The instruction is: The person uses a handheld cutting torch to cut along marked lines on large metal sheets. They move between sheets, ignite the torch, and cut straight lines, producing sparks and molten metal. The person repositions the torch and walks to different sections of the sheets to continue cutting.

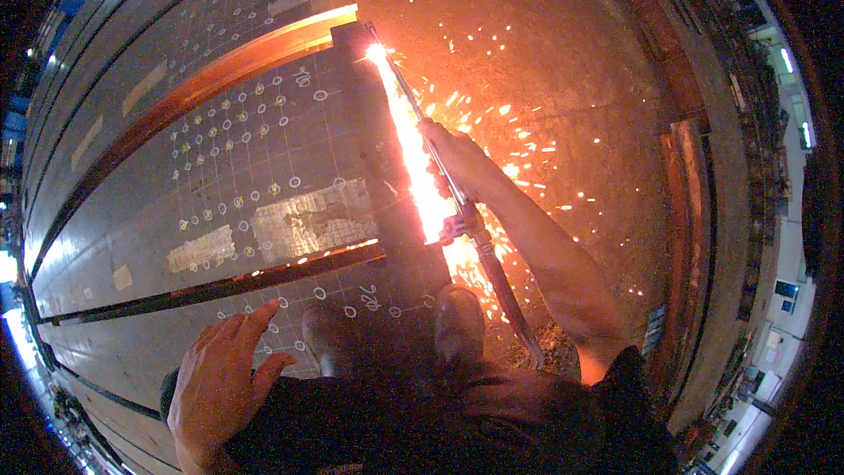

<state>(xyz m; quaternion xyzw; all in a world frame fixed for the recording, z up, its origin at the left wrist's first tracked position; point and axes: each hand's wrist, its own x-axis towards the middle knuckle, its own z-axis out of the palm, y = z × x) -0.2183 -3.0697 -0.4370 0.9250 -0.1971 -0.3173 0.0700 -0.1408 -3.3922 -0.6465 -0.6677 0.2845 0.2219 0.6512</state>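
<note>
My right hand grips a long cutting torch that runs from my side up to a bright flame tip at the far corner of a large steel plate. A glowing orange cut line follows the plate's right edge, and sparks spray over the floor to the right. My left hand rests with fingers spread on my dark-trousered left knee, holding nothing. The plate carries a chalk grid with several small circles.
My two dark shoes stand on the plate's near edge. Another cut seam glows across the plate near my feet. Long steel beams lie to the right, and more plates stretch away at left.
</note>
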